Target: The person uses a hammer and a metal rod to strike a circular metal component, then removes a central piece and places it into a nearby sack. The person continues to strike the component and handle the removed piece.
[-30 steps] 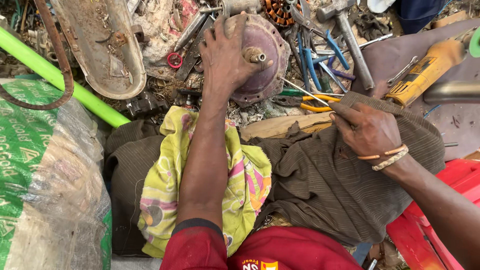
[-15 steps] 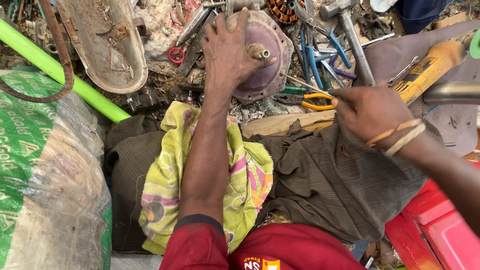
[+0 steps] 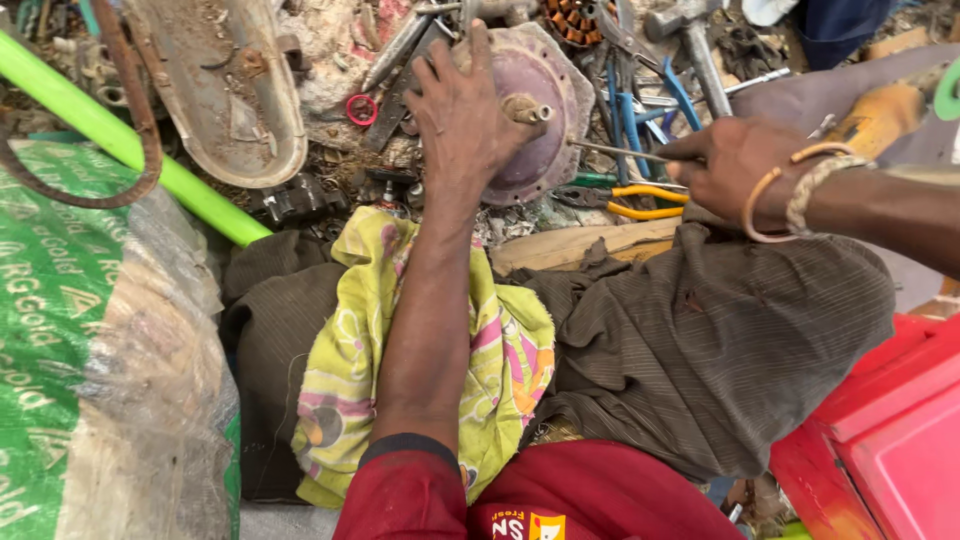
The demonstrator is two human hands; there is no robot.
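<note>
Containers: red bin [image 3: 880,430] at lower right, lid shut, contents not visible. Green printed sack [image 3: 60,330] at left under clear plastic; contents cannot be told.

Surface: no desk. Work is on the ground [image 3: 330,50], which is dirty and strewn with metal scrap. The person sits with knees in brown trousers [image 3: 700,350]; a yellow patterned cloth [image 3: 500,350] lies across the lap under the left forearm.

Hands: left hand [image 3: 462,115] spread flat over the round purple motor cover [image 3: 555,100], fingers pressing its left half, palm on the lower rim. The cover stands tilted on edge among the scrap, with a short shaft [image 3: 525,108] sticking out of its centre just beside the thumb. Right hand [image 3: 730,160] closed around a thin metal rod [image 3: 610,150], whose tip touches the cover's right edge. Bangles [image 3: 790,190] on the right wrist. The two hands are apart, with the cover between them.

Around: yellow-handled pliers [image 3: 640,205] lie just below the rod. Blue-handled tools [image 3: 625,120] lie behind the cover. A hammer [image 3: 695,45] sits at upper right. A grey oval metal casing [image 3: 225,85] lies upper left, a green pipe [image 3: 120,140] runs diagonally beneath it, and a small red ring [image 3: 361,109] lies near the left fingers.
</note>
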